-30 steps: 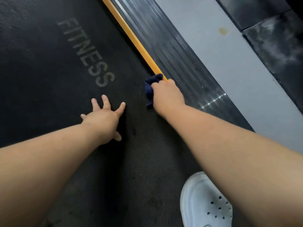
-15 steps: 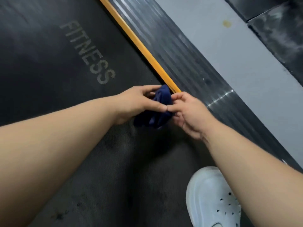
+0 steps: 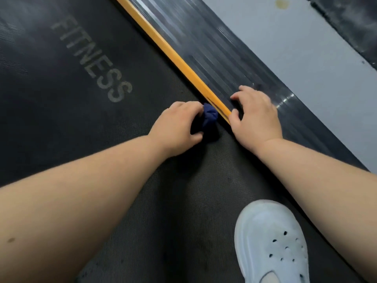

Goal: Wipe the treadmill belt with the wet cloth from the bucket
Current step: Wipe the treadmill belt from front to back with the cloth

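Observation:
The black textured treadmill belt [image 3: 61, 119] fills the left and middle, printed with the grey word FITNESS. A bunched dark blue cloth [image 3: 210, 119] lies on the belt right beside the yellow edge strip [image 3: 163, 45]. My left hand [image 3: 177, 125] grips the cloth, fingers and thumb curled around it. My right hand [image 3: 257, 117] rests on the ribbed black side rail [image 3: 214, 48] just across the strip, fingers spread and holding nothing. The bucket is not in view.
My white perforated shoe [image 3: 271, 242] stands on the belt at the lower right. Beyond the side rail runs a grey floor strip [image 3: 306, 58], with dark flooring [image 3: 355, 23] at the top right corner.
The cloth passed from my right hand to my left. My left hand left the belt and took the cloth; my right hand let go and moved onto the side rail.

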The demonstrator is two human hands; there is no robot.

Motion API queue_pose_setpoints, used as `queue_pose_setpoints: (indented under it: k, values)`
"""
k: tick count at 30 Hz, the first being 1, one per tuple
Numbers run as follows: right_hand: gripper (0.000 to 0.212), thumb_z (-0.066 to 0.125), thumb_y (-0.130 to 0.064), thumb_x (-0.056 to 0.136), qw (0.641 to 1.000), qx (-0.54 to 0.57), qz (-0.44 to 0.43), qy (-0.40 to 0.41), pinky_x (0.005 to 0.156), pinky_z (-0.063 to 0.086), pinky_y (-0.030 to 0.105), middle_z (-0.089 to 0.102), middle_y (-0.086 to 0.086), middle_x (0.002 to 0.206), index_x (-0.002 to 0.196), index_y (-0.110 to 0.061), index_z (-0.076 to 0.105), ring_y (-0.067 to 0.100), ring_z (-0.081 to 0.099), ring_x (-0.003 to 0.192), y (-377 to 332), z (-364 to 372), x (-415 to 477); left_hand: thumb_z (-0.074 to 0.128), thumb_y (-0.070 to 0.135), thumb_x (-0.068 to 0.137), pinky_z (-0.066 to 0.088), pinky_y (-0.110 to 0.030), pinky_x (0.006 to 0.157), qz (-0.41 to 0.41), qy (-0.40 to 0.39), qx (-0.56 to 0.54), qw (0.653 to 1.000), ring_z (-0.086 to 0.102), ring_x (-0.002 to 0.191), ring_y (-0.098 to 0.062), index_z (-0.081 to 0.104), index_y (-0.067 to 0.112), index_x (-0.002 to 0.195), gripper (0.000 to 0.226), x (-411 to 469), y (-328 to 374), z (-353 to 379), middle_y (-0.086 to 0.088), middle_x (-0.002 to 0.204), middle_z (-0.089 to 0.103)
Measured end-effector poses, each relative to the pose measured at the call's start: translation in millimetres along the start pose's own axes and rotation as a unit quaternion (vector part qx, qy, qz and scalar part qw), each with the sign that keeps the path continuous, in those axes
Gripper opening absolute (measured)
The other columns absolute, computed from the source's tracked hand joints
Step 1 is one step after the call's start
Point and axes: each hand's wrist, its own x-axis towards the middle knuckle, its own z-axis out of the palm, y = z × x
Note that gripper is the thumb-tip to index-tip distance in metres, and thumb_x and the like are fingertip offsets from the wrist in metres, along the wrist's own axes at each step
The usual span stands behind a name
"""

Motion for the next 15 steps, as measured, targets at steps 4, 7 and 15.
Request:
queue_pose_setpoints:
  k: [4,7,15]
  values:
    - [0.037,0.046,-0.020,0.092,0.999,-0.005,-0.028,0.022,0.111,0.026,0.045,0.036,0.000,0.150,0.129,-0.020,0.050,0.021,0.030,0.139,12.5,12.7,-10.0,0.068,0.020,0.074,0.046,-0.044,0.079,0.029,0.051,0.079,0.995,0.049,0.096,-0.033,0.053,0.016,0.117,0.045,-0.5,2.3,0.0,-0.007,0.107,0.057]
    - [0.038,0.042,-0.018,0.094,0.999,-0.009,-0.036,0.024,0.112,0.022,0.045,0.034,0.001,0.151,0.132,-0.019,0.047,0.021,0.026,0.141,9.7,16.2,-12.2,0.060,0.012,0.076,0.045,-0.045,0.084,-0.005,0.110,0.105,0.988,0.046,0.099,-0.035,0.052,0.025,0.128,0.055,19.3,-10.5,-17.9,-0.005,0.115,0.056]
    - [0.037,0.042,-0.017,0.094,0.999,0.017,-0.028,0.020,0.113,0.018,0.042,0.033,-0.002,0.152,0.131,-0.020,0.050,0.018,0.024,0.142,11.1,13.8,-10.2,0.057,0.017,0.072,0.034,-0.031,0.078,0.072,0.100,0.073,0.990,0.057,0.077,-0.032,0.070,0.014,0.100,0.031,-7.4,27.1,37.4,-0.009,0.103,0.065]
